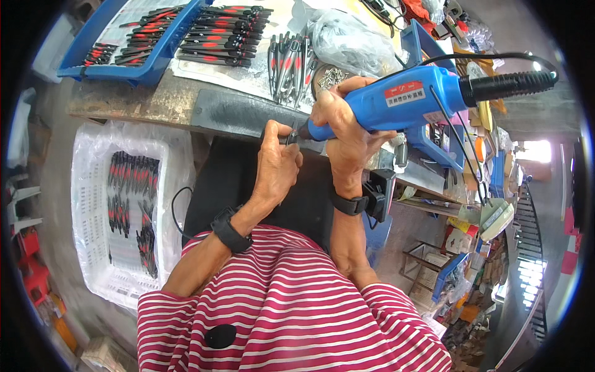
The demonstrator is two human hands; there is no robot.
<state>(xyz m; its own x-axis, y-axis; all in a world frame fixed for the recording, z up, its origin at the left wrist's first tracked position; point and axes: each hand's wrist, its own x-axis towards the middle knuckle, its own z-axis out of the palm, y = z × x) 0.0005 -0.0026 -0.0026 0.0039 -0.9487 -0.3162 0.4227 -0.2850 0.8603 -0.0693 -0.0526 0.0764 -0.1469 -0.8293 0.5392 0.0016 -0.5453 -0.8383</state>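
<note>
My right hand (pixel 347 133) is wrapped round a blue electric screwdriver (pixel 406 96), held almost level with its black nose pointing left. At that nose, my left hand (pixel 276 167) pinches a small dark piece (pixel 289 138); the fingers hide most of it, and its kind does not show. The tip touches or nearly touches the piece, just off the bench's front edge. Beyond my hands lies a bunch of slim black-and-red tools (pixel 290 62), beside a round dish of small metal screws (pixel 333 77).
A blue tray (pixel 144 75) of black-and-red tools stands far left, with more rows (pixel 224 37) on paper. Behind the dish sits a clear plastic bag (pixel 353 40). A white plastic-lined basket (pixel 93 260) holds more tools at left. A black cable (pixel 483 56) trails from the screwdriver.
</note>
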